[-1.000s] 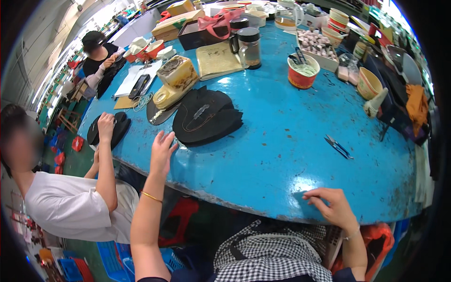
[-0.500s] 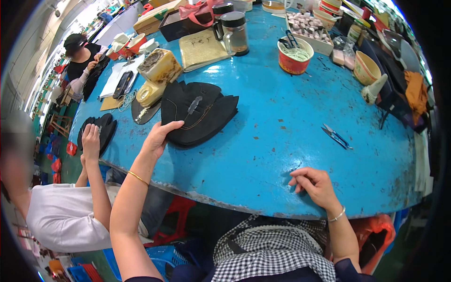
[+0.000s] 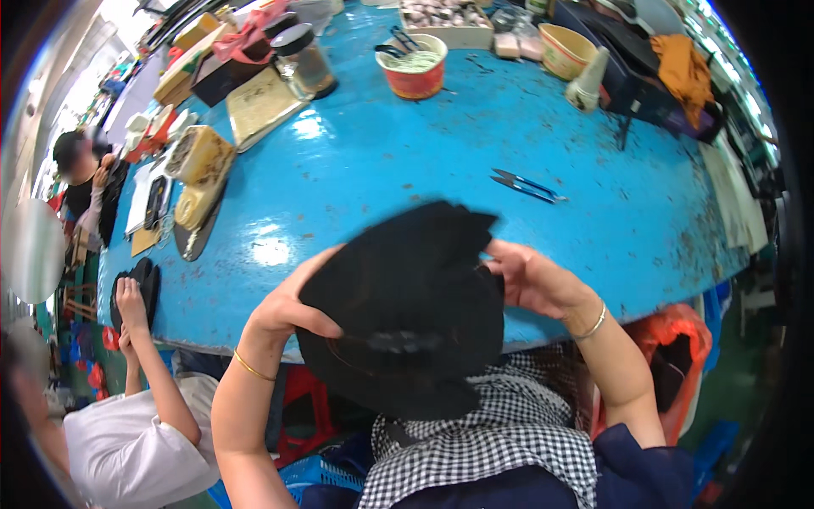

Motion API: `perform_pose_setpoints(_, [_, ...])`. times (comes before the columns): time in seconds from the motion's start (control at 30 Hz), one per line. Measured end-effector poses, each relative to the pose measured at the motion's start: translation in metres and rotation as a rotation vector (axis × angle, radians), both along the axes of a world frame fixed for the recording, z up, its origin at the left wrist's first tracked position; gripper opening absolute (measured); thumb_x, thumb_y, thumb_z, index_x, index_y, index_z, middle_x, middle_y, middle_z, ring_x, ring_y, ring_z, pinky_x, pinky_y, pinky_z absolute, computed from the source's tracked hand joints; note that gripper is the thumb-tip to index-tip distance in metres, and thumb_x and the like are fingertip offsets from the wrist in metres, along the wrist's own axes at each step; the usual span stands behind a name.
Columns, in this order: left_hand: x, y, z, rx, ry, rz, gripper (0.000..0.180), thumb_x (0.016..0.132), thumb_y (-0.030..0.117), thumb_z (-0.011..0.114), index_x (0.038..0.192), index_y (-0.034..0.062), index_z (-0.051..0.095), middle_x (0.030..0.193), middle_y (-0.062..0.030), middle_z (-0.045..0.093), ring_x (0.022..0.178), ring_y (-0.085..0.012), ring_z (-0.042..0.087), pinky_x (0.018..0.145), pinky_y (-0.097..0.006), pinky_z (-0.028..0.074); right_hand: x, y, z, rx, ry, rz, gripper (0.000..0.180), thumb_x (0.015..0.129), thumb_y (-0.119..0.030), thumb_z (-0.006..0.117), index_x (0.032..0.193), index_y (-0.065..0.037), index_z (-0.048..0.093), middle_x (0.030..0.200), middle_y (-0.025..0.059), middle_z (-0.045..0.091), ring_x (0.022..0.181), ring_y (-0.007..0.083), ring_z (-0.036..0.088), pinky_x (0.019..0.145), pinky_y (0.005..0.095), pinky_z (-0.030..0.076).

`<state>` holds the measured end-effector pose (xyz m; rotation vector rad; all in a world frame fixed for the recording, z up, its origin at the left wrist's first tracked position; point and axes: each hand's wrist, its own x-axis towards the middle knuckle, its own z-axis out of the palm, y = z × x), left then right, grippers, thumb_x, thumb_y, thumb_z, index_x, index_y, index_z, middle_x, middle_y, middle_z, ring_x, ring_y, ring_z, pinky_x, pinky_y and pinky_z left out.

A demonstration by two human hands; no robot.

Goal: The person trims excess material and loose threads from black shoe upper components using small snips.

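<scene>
A stack of black, curved flat pieces (image 3: 407,322) is raised in front of me, over the table's near edge and my checked apron. It is blurred by motion, and a small greyish mark shows on its top piece. My left hand (image 3: 292,301) grips its left side, thumb on top and the other fingers hidden underneath. At the right edge, my right hand (image 3: 543,280) has its curved fingers against the stack, the tips partly hidden. Beyond the stack, thread snips (image 3: 526,184) with blue handles lie on the blue table (image 3: 339,195).
A red and white tub (image 3: 415,72) with pale cords stands at the back, a lidded jar (image 3: 303,59) to its left. A stained yellowish container (image 3: 201,157) is at the left. A co-worker (image 3: 140,433) sits there, hands on black pieces. A red bag (image 3: 678,339) hangs at the right.
My left hand has brought the black stack off the table and toward me. My right hand has left the tabletop and come to the stack's right edge. My view has shifted.
</scene>
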<state>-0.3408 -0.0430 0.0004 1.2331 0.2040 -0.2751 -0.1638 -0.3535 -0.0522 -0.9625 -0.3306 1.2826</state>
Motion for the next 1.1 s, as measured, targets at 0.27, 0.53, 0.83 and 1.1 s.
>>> perform_pose_setpoints(0.27, [0.088, -0.074, 0.01, 0.093, -0.072, 0.018, 0.071, 0.086, 0.01, 0.079, 0.145, 0.0084, 0.04, 0.134, -0.0156, 0.055, 0.118, -0.0208, 0.059, 0.101, -0.035, 0.05, -0.05, -0.059, 0.017, -0.137, -0.226, -0.594, 0.042, 0.094, -0.011, 0.073, 0.131, 0.005, 0.059, 0.124, 0.0123, 0.067, 0.111, 0.0196, 0.065, 0.097, 0.0336, 0.055])
perform_pose_setpoints(0.53, [0.108, -0.117, -0.076, 0.679, -0.425, 0.06, 0.08, 0.083, 0.016, 0.084, 0.15, 0.0074, 0.04, 0.143, -0.0128, 0.052, 0.135, -0.0235, 0.048, 0.112, -0.038, 0.041, -0.042, -0.133, 0.028, -0.711, -0.825, -0.253, 0.023, 0.099, -0.022, 0.067, 0.1, 0.001, 0.066, 0.079, 0.0032, 0.069, 0.066, 0.0091, 0.06, 0.061, 0.0276, 0.049])
perform_pose_setpoints(0.83, [0.06, -0.134, -0.056, 0.757, -0.65, 0.427, 0.04, 0.093, 0.007, 0.07, 0.13, 0.0026, 0.057, 0.128, -0.0121, 0.062, 0.12, -0.0197, 0.059, 0.098, -0.034, 0.049, -0.09, -0.172, -0.11, -0.993, -1.623, 0.091, 0.026, 0.091, -0.021, 0.07, 0.107, 0.0, 0.071, 0.104, 0.021, 0.07, 0.102, 0.0395, 0.066, 0.09, 0.0471, 0.051])
perform_pose_setpoints(1.1, [-0.01, -0.181, -0.032, 0.587, -0.542, -0.182, 0.026, 0.091, -0.006, 0.06, 0.116, -0.0034, 0.064, 0.106, -0.014, 0.072, 0.095, -0.0219, 0.069, 0.088, -0.033, 0.053, -0.089, -0.169, -0.004, -0.275, -0.804, 0.126, 0.024, 0.098, -0.023, 0.068, 0.09, -0.001, 0.066, 0.092, 0.0071, 0.074, 0.091, 0.018, 0.07, 0.082, 0.0338, 0.053])
